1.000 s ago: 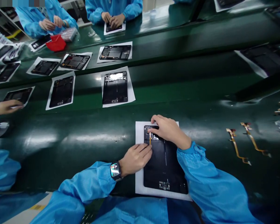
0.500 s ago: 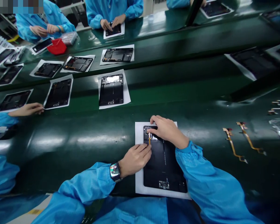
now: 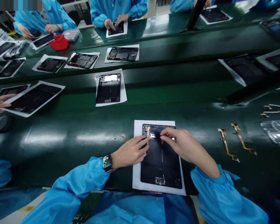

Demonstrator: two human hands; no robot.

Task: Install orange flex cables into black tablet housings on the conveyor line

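Black and flat, the tablet shell point(image 3: 155, 168) lies on a white sheet point(image 3: 136, 177) right in front of me, on the green worktop point(image 3: 116, 123). An orange flex cable point(image 3: 148, 132) sits near its upper left corner, running lengthwise. My left hand point(image 3: 128, 152) comes in from the side with its fingers loosely spread, the fingertips resting at the cable's lower part and over the shell's left edge. My right hand point(image 3: 186, 146) is over the upper right part of the shell, thumb and forefinger pinching a small orange-brown piece point(image 3: 162, 141) — too small for me to make out what it is. I wear a watch point(image 3: 106, 162) on my left wrist, just outside the blue sleeve point(image 3: 91, 175).

To my right, two more flex cables point(image 3: 228, 146) lie side by side, apart from the sheet, with a clear plastic tray point(image 3: 276, 132) beyond them. Ahead of me another shell point(image 3: 108, 90) rests on its own sheet. At the far left a co-worker's hand point(image 3: 0, 104) grips the edge of a tilted sheet bearing a dark shell point(image 3: 36, 98) — it overlaps one behind it. Across the way, a person has both hands on a shell point(image 3: 116, 29), and a red container point(image 3: 58, 42) stands further left.
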